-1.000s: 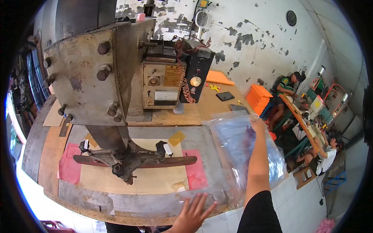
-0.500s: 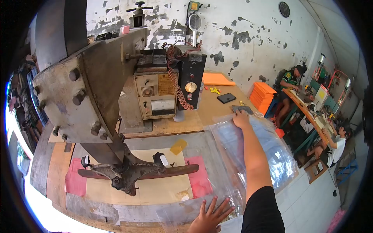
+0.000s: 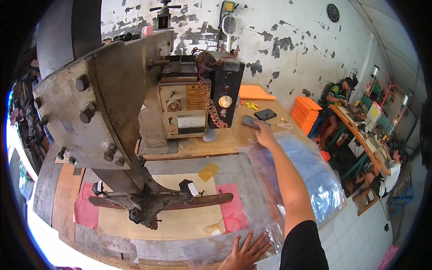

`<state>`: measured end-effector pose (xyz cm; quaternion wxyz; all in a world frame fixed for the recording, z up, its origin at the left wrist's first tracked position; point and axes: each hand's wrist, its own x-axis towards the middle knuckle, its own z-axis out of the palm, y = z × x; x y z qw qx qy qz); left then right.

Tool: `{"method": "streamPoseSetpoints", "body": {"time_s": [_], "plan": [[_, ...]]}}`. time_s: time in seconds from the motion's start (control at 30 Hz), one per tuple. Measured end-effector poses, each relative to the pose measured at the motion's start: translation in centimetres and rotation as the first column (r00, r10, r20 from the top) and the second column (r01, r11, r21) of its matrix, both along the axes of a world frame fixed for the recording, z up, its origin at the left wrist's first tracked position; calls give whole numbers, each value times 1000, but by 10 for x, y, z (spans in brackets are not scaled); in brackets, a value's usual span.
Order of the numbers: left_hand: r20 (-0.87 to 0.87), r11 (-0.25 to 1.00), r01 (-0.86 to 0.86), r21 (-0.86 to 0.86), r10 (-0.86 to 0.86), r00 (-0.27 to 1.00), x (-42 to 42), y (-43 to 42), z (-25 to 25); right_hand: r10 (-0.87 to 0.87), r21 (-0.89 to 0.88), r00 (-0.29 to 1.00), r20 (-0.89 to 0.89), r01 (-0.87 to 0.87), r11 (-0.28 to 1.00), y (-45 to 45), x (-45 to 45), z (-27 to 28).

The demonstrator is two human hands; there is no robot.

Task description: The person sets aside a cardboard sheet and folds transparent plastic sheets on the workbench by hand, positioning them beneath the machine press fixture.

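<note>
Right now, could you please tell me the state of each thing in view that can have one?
Left hand, fingers spread, palm down
Right hand, fingers at grey slab; grip unclear
Grey slab, partly covered
Clear plastic sheets, spread out, wrinkled
Black phone, lying flat
Orange stack, neatly piled
Coiled cable, hanging
Meter, reading illegible
Wall, paint peeling
</note>
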<state>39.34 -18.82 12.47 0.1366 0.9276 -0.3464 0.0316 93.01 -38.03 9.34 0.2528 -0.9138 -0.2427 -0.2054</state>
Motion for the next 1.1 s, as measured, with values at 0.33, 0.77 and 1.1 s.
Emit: {"method": "streamPoseSetpoints", "body": {"time_s": [0.33,0.77,1.1], "plan": [[13,1000,5,23,-5,1000,-1,2,-1,-455,-47,891,-11,454,890,2,-33,4],[98,995,0,98,-9,995,-5,4,-9,-416,51,902,-114,423,905,-24,5,7],[104,996,27,84,-35,994,-2,3,-10,-620,-385,753,221,651,654,-95,-276,199]]}}
